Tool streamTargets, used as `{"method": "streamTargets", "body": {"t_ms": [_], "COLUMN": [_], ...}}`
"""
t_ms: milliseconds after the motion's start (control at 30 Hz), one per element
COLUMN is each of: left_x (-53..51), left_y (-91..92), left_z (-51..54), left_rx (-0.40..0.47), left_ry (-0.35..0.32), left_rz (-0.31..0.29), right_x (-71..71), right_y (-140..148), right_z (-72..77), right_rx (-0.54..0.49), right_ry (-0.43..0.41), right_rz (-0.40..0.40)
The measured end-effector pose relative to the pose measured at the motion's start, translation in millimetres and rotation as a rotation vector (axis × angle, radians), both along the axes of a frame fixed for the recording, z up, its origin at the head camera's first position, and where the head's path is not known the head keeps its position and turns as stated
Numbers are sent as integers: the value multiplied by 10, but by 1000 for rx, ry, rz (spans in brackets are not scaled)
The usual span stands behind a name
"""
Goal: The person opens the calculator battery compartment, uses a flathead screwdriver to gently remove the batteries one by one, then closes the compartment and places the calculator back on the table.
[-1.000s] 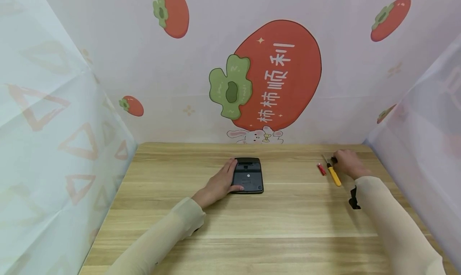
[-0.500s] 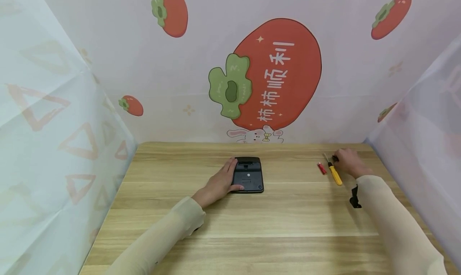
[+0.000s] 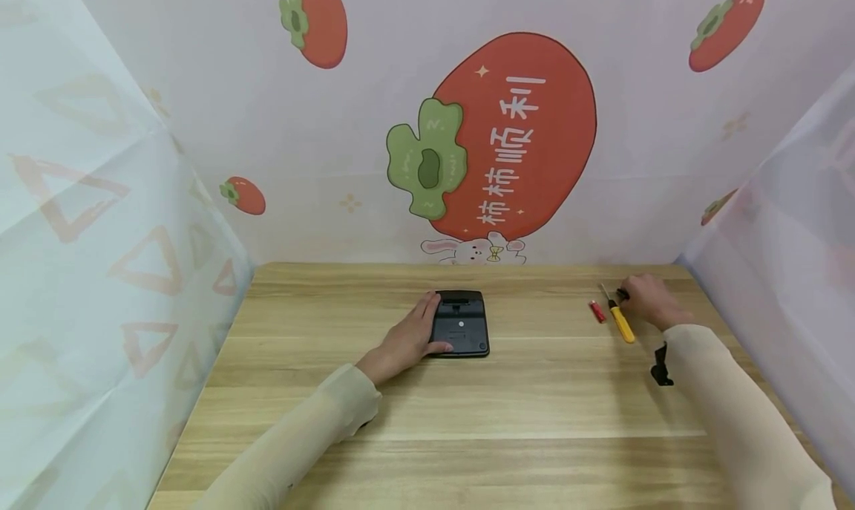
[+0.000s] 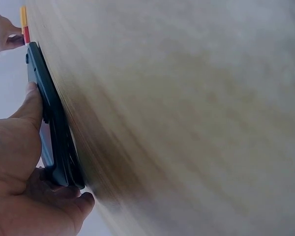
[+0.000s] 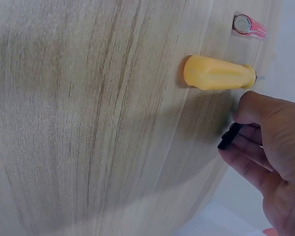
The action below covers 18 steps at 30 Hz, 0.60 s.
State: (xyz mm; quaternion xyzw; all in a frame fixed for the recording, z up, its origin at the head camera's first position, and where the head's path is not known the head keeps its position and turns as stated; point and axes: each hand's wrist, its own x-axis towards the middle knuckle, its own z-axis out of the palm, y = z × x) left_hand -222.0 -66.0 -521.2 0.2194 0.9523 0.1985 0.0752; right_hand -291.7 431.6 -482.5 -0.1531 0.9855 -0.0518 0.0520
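Note:
A black calculator (image 3: 461, 324) lies face down on the wooden table, its back showing a slot near the far edge. My left hand (image 3: 406, 339) grips it from the left side, thumb at the near part and fingers toward the far edge. In the left wrist view, the thumb lies on the calculator (image 4: 51, 108) while curled fingers meet its end. At the right, my right hand (image 3: 646, 301) pinches a small black plastic piece (image 5: 230, 136) between thumb and fingers, close above the table. Left of that hand lies a screwdriver (image 3: 623, 324) with a yellow handle.
A red battery (image 3: 597, 312) lies just left of the screwdriver. The table (image 3: 467, 421) meets a fabric backdrop (image 3: 320, 139) printed with persimmons at its far edge. Similar light sheets stand along the left and right sides.

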Motion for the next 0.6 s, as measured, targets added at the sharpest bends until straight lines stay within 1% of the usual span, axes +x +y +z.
{"method": "streamTargets", "body": {"t_ms": [233,433,600], "left_x": [-2,0,2], "left_y": [-2,2,4], "left_z": [-21,-14,-10], "left_rx": [11,10,8], "left_ry": [4,-2,-2], "left_rz": [0,8,15], "right_x": [74,84,64], "right_y": [-7,-16,-64], "right_z": [58,88,141], "right_rx": [-31,-37,-33], "right_ry": [-20,16,41], "right_rz": [-30,-32,-17]}}
